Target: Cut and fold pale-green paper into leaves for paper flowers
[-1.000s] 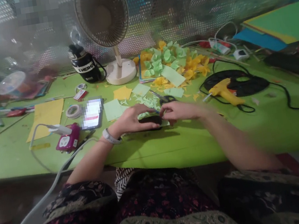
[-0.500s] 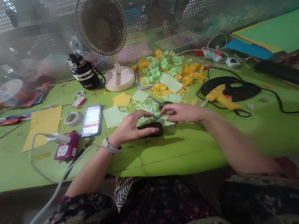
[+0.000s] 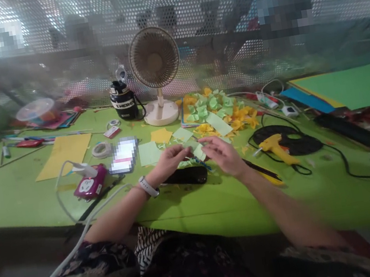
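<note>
My left hand (image 3: 172, 161), with a white watch at the wrist, is closed in a pinch at the left edge of a small light-green paper piece (image 3: 200, 153). From the other side my right hand (image 3: 223, 156) pinches the same piece between thumb and fingers. Just below the hands a dark, phone-shaped object (image 3: 191, 176) lies on the green table. Green paper scraps lie behind and beneath the fingers, partly hidden. A light-green paper sheet (image 3: 150, 153) and a yellow paper piece (image 3: 161, 136) rest beyond my left hand.
A yellow glue gun (image 3: 278, 149) lies on a black disc at right. Green and yellow paper flowers (image 3: 214, 103) are heaped behind. A fan (image 3: 155, 63), black bottle (image 3: 125, 102), lit phone (image 3: 123, 155) and purple power adapter (image 3: 90, 184) with a white cable stand around left.
My left hand has come off the dark object, and both hands now hold a small green paper piece between them. The view has tilted up and shifted left.
</note>
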`<state>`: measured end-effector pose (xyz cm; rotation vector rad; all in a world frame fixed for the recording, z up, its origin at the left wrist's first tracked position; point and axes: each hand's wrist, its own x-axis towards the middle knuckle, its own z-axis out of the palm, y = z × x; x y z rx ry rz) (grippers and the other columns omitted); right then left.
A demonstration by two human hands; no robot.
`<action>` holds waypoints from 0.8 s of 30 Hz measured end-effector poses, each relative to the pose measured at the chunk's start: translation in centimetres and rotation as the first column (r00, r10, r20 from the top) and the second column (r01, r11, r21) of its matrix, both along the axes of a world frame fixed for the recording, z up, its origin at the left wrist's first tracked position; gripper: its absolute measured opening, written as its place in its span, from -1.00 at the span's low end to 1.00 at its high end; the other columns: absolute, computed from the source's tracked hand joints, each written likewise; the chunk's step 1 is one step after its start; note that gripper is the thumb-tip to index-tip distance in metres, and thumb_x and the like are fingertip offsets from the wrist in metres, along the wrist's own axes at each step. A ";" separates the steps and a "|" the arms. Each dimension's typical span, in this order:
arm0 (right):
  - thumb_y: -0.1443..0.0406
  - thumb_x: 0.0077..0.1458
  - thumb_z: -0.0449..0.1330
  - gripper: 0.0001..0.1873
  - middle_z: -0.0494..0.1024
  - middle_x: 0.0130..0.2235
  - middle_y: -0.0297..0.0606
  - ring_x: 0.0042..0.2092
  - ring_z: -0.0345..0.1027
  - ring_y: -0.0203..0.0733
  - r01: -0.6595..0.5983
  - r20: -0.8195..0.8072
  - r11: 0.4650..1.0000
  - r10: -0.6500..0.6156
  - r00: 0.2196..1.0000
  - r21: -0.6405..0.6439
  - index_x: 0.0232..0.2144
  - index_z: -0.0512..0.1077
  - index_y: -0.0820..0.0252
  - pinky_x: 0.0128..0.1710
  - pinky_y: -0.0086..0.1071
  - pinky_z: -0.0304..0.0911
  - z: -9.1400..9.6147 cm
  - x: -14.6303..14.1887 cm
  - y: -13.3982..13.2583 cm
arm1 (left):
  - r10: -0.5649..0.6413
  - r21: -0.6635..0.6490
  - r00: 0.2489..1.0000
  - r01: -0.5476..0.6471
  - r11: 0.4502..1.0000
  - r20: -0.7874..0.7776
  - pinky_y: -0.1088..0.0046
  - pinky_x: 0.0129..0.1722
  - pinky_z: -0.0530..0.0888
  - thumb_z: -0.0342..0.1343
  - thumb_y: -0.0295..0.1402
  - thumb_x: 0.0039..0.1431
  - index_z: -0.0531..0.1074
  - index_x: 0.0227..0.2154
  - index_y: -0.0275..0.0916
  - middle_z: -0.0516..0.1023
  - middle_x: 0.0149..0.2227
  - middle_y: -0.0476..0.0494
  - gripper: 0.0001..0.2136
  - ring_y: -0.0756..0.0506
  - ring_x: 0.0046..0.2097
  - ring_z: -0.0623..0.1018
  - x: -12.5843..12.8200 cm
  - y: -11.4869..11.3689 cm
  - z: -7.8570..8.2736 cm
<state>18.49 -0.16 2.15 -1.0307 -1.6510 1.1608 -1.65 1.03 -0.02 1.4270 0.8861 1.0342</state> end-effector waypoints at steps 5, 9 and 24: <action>0.06 0.06 0.28 -0.60 0.54 -0.34 -0.31 -0.34 0.47 -0.20 0.031 -0.110 0.998 -0.037 0.993 -0.049 -0.10 0.41 0.12 -0.21 -0.22 0.42 0.3 0.0 0.0 | 0.009 -0.050 0.999 -0.007 0.999 0.045 0.44 -0.27 0.49 0.21 0.05 0.06 0.43 -0.38 -0.31 0.59 -0.32 -0.14 -0.57 -0.01 -0.28 0.55 -0.3 -0.3 0.3; 0.08 0.04 0.30 -0.59 0.53 -0.35 -0.32 -0.34 0.46 -0.20 0.043 -0.091 0.998 -0.046 0.995 -0.043 -0.11 0.41 0.13 -0.20 -0.19 0.43 0.1 -0.1 -0.1 | 0.012 -0.044 0.999 -0.010 0.999 0.045 0.44 -0.27 0.49 0.20 0.05 0.07 0.42 -0.39 -0.30 0.58 -0.32 -0.14 -0.57 -0.01 -0.27 0.55 -0.3 -0.6 0.5; 0.15 0.06 0.27 -0.63 0.56 -0.32 -0.26 -0.32 0.46 -0.20 0.011 -0.067 1.000 -0.013 0.998 -0.025 -0.10 0.42 0.18 -0.21 -0.20 0.43 -0.5 0.1 -0.1 | 0.011 -0.040 0.999 -0.010 0.999 0.038 0.46 -0.27 0.50 0.21 0.03 0.07 0.41 -0.39 -0.30 0.57 -0.34 -0.11 -0.58 0.01 -0.30 0.54 -0.1 -0.6 0.4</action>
